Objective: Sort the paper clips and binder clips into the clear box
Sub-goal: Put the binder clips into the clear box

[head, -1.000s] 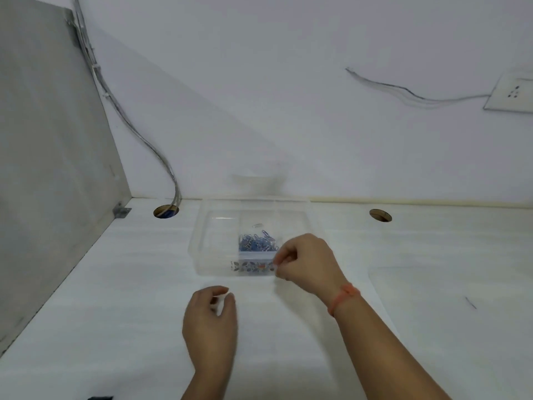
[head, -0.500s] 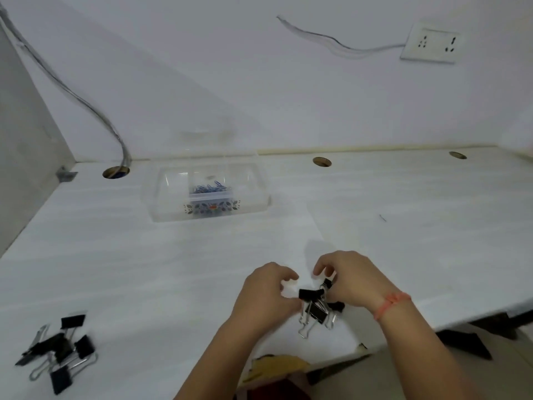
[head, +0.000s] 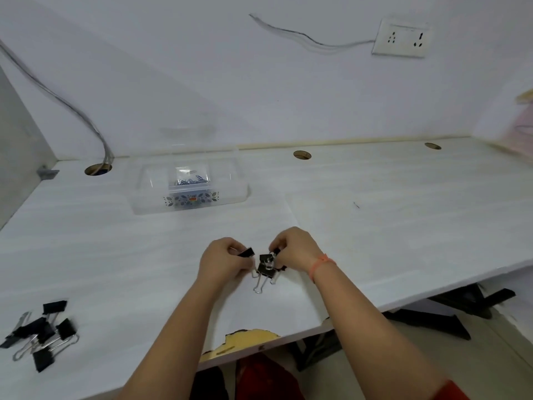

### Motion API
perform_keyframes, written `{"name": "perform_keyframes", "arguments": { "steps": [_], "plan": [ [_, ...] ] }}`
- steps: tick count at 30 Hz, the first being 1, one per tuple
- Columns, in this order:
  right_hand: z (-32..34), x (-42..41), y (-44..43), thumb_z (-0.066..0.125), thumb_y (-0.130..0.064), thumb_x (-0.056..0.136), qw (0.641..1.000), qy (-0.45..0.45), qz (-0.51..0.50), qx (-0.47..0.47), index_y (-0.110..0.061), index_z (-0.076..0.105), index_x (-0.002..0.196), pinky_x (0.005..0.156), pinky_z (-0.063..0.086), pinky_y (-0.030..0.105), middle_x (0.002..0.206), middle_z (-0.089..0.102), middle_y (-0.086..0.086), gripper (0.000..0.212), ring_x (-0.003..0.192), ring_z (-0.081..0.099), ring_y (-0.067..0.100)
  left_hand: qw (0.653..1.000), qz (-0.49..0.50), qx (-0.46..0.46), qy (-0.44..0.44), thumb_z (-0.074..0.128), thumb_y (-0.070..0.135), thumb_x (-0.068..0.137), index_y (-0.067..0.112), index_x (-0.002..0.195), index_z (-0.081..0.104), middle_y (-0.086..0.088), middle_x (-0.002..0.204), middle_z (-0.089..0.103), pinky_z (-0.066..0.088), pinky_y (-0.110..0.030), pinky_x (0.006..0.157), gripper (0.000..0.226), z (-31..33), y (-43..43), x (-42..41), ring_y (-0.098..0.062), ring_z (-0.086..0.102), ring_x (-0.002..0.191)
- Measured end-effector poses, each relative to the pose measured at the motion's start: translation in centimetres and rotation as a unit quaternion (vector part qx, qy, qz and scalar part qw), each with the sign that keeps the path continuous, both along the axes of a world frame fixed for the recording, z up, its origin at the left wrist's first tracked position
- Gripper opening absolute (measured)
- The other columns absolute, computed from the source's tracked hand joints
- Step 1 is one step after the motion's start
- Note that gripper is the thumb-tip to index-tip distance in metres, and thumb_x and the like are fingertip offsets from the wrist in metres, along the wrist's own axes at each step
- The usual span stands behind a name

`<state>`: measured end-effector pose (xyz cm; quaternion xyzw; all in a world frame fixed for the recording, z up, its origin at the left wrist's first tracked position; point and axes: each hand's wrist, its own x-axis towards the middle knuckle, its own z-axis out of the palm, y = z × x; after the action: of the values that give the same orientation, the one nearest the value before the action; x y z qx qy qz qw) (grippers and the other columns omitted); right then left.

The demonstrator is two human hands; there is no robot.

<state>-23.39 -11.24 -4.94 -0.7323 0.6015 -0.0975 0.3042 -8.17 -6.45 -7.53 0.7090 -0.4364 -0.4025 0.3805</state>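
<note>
A clear box [head: 150, 197] stands at the back of the white table, with blue paper clips [head: 190, 180] in its middle compartment. My left hand [head: 222, 261] pinches one black binder clip [head: 246, 252] just above the table near the front. My right hand [head: 294, 249] is closed on another black clip at the top of a small cluster of binder clips [head: 266, 269] lying between the two hands. A second pile of black binder clips [head: 40, 333] lies at the front left of the table, away from both hands.
Cable holes [head: 302, 155] sit along the table's back edge, one with a grey cable [head: 98, 168] running up the wall. A wall socket [head: 401, 39] is at the upper right. The table's front edge [head: 251, 339] is chipped. A grey panel closes the left side.
My right hand has left the clear box and both hands have come back to the front of the table, closing on binder clips. The view has tilted down and right.
</note>
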Motion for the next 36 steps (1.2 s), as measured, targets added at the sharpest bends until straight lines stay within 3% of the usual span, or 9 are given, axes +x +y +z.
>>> {"name": "perform_keyframes", "arguments": {
  "steps": [5,9,14,15,18,20,22,29,36],
  "plan": [
    [-0.4,1.6,-1.0,0.075,-0.007,0.065,0.999,-0.045,-0.020,-0.022,-0.017,0.070,0.086,0.053,0.035,0.017,0.073,0.052,-0.010,0.024,0.076,0.054,0.015,0.977,0.099,0.004,0.189,0.063,-0.008,0.076,-0.005,0.097,0.062,-0.020,0.075,0.063,0.052,-0.022,0.047,0.021,0.5,1.0,1.2,-0.024,0.060,0.055],
    [-0.7,0.9,-1.0,0.069,-0.009,0.073,0.989,-0.135,-0.039,-0.048,-0.018,0.061,0.085,0.075,0.050,0.027,0.089,0.064,-0.001,0.017,0.086,0.061,0.017,0.937,0.160,0.033,0.309,0.040,-0.009,0.086,0.000,0.097,0.055,-0.015,0.073,0.053,0.056,-0.028,0.053,0.020,1.4,1.1,1.3,-0.021,0.060,0.054],
    [0.0,-0.9,0.4,0.047,0.017,0.083,0.843,-0.485,-0.163,0.166,-0.005,0.050,0.096,0.069,0.054,0.026,0.077,0.052,0.008,0.026,0.067,0.054,0.019,0.897,0.187,0.059,0.397,0.042,0.011,0.085,0.009,0.076,0.047,-0.005,0.066,0.039,0.036,-0.028,0.051,0.011,1.9,0.8,1.2,-0.017,0.035,0.050],
    [0.0,-1.3,0.6,0.053,0.014,0.082,0.848,-0.470,-0.164,0.185,-0.006,0.051,0.099,0.068,0.051,0.025,0.079,0.052,0.008,0.026,0.066,0.052,0.017,0.917,0.170,0.058,0.356,0.049,0.017,0.084,0.010,0.074,0.046,-0.004,0.067,0.039,0.032,-0.026,0.050,0.012,1.7,0.8,1.1,-0.017,0.032,0.050],
    [-0.7,-1.2,0.7,0.072,-0.016,0.078,0.957,-0.232,-0.119,0.127,-0.012,0.054,0.108,0.067,0.040,0.024,0.094,0.053,0.002,0.035,0.077,0.050,0.014,0.997,0.073,0.026,0.016,0.070,0.036,0.074,0.012,0.083,0.052,-0.001,0.075,0.051,0.032,-0.027,0.054,0.032,0.3,1.1,0.3,-0.017,0.045,0.059],
    [-1.5,-0.2,0.8,0.070,-0.027,0.078,0.992,-0.095,-0.077,0.039,-0.013,0.054,0.111,0.068,0.036,0.025,0.096,0.052,0.001,0.039,0.084,0.051,0.017,0.989,0.007,0.010,-0.149,0.076,0.038,0.065,0.016,0.089,0.056,0.003,0.079,0.057,0.032,-0.026,0.053,0.039,-0.1,1.2,-0.6,-0.016,0.054,0.071],
    [-2.2,0.6,0.9,0.066,-0.028,0.079,0.998,-0.047,-0.042,0.006,-0.015,0.053,0.105,0.063,0.035,0.026,0.098,0.057,0.004,0.032,0.084,0.051,0.019,0.978,-0.030,0.013,-0.204,0.076,0.033,0.061,0.021,0.093,0.058,0.002,0.084,0.061,0.034,-0.024,0.052,0.038,-0.4,1.1,-1.1,-0.017,0.056,0.075],
    [-3.5,1.2,0.7,0.058,-0.023,0.085,0.997,-0.056,-0.031,-0.050,-0.014,0.046,0.091,0.054,0.031,0.021,0.098,0.061,0.009,0.017,0.081,0.051,0.021,0.936,-0.033,-0.021,-0.351,0.056,0.028,0.081,0.023,0.104,0.060,-0.002,0.097,0.056,0.035,-0.027,0.058,0.024,-0.4,1.1,-1.6,-0.019,0.050,0.075],
    [-3.7,0.7,0.7,0.050,-0.012,0.087,0.984,-0.160,-0.072,-0.030,-0.018,0.052,0.112,0.062,0.041,0.024,0.075,0.058,-0.004,0.026,0.075,0.056,0.019,0.862,-0.068,-0.097,-0.493,0.046,0.016,0.091,0.014,0.090,0.055,-0.004,0.092,0.054,0.026,-0.029,0.050,0.010,-1.8,1.7,-1.5,-0.021,0.042,0.060]
  ]
}}
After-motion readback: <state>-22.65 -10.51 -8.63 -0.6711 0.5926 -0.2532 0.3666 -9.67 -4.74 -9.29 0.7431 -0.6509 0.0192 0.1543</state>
